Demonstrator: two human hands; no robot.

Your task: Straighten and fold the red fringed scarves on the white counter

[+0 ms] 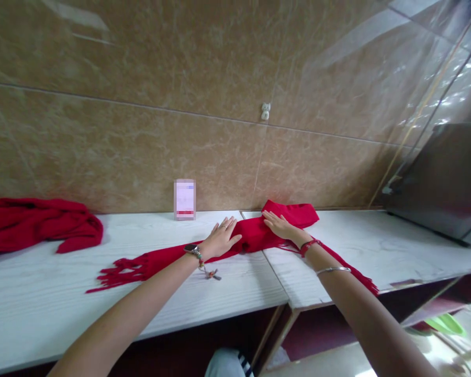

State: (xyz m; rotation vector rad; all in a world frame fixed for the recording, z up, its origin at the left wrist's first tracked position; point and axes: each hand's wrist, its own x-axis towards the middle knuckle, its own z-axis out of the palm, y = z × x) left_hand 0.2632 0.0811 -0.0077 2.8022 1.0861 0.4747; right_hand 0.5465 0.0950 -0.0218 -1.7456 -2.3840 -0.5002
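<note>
A red scarf (pixel 255 234) with fringed ends lies across the white wood-grain counter (pixel 141 309). One fringed end stretches to the left, and a narrower part trails to the right toward the front edge. My left hand (pixel 221 238) rests flat near the scarf's middle, fingers extended, with a watch and a beaded bracelet at the wrist. Farther right, my right hand (pixel 278 225) presses flat on the scarf beside its folded back part. Neither hand grips the cloth. The scarf beneath both palms is hidden.
A bunched red cloth (pixel 43 225) lies at the far left. A phone-like upright panel (pixel 184 200), blurred, leans on the tiled wall (pixel 141 136). A grey box-shaped appliance (pixel 439 183) stands at right. Below are open shelves and a green basin (pixel 445 324).
</note>
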